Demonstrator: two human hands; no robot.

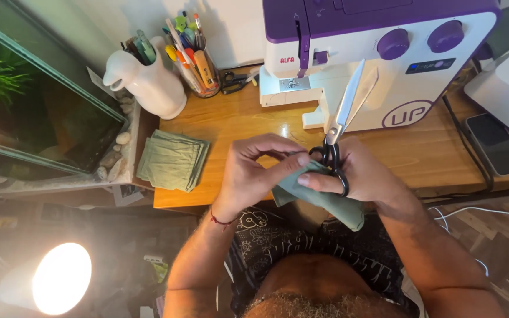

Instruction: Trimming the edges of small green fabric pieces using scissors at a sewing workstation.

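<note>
above the lap, both hands' fingers (306,180) pinch green cloth (325,200); right holds scissors (340,123).

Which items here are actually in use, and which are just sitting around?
In use: green cloth piece, pinched by left hand and right hand; scissors, in the right hand, blades up.

Lying about: stack of green cloth squares, sewing machine, pen cup, white jug, phone, lamp.

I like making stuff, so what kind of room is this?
Probably a home sewing corner. A sewing machine stands on a wooden table, a stack of green cloth squares lies nearby, and the right hand holds scissors against green cloth.
</note>
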